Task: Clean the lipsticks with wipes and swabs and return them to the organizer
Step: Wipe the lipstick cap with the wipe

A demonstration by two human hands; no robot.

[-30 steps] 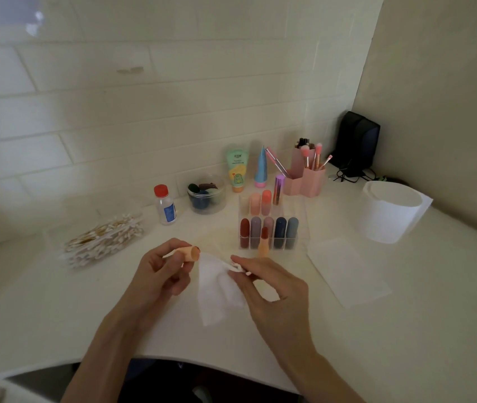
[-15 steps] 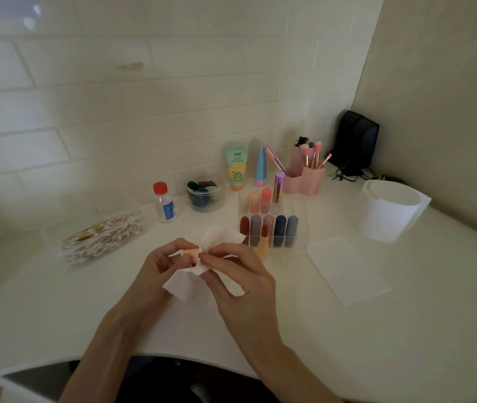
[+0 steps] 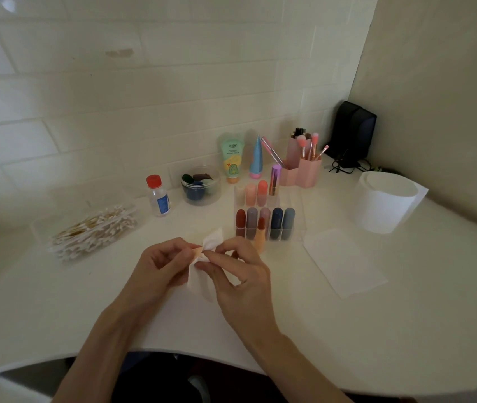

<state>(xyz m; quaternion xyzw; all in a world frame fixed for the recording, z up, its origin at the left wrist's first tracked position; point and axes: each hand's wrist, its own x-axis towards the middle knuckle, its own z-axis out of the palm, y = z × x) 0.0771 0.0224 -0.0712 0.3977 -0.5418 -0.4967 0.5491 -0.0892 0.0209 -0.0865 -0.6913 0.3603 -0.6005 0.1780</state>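
Hands close together above the near part of the white table, both closed in pinches. Thumb and fingertips of the left hand gripping a short peach lipstick part, long axis running roughly left to right, free end aimed at the right hand. Right fingers pinching a white wipe folded round that end, loose tail hanging toward the table. Hardly any peach on show; cap or tube not to be told. Probably mid-wipe, the rub to go along or around that axis, right fingers travelling, left merely bracing.

Just beyond the right knuckles, an uncapped peach lipstick upright on the table, red tip up, touching or just in front of the clear organizer, with rows of capped lipsticks inside. Nearer the right hand than the left, so likely the easier reach for the return.

Off left, a heap of cotton swabs; off right, a spare flat wipe and a white roll. Farther back, a red-capped bottle, a pink brush holder, then the tiled wall meeting a plain one at the corner.
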